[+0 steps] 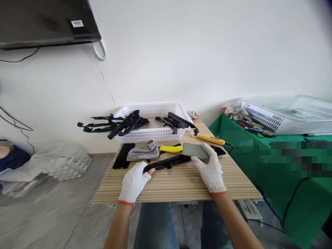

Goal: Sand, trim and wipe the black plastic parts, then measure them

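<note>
Probably light but stiff, the long black plastic bar (166, 163) juts from the left white-gloved hand (135, 180), fingers clamped sensibly on its end, the right white-gloved hand (210, 169) pinching a flat grey-green block (194, 150).

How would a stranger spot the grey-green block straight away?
Start at the striped tabletop before the white basket. There, the gloved right hand holds the flat grey-green block by one end. Unlike the bright yellow tool and long black part to its left, it's a plain rectangular slab.
</note>
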Demonstrator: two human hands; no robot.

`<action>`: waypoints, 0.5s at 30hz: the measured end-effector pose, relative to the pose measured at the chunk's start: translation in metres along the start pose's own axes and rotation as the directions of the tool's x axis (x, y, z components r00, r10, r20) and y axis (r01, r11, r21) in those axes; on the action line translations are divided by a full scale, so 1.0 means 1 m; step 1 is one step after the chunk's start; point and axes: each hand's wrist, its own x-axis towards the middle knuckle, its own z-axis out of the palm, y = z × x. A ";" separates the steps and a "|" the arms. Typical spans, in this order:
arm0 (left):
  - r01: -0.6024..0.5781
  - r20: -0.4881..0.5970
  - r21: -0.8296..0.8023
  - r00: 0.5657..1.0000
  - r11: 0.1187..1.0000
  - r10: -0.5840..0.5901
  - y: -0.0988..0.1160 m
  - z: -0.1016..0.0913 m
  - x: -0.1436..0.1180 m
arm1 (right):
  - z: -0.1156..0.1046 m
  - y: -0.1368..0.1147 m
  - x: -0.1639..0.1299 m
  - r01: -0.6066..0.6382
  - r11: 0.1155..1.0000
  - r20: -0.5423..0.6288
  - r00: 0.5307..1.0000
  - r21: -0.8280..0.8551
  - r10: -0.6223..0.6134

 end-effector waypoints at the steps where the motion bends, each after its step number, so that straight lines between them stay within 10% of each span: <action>1: -0.005 -0.012 -0.013 1.000 1.000 0.005 -0.001 0.000 0.000 | 0.001 0.000 0.000 0.010 1.000 0.019 1.000 0.015 -0.010; 9: -0.185 -0.196 -0.177 0.969 0.967 0.149 -0.012 0.011 0.003 | 0.004 0.017 -0.001 -0.218 0.975 0.362 0.913 0.044 0.188; 15: -0.187 -0.214 -0.191 0.966 0.964 0.145 -0.015 0.013 0.005 | 0.002 0.022 0.006 -0.191 0.981 0.161 0.968 -0.025 0.192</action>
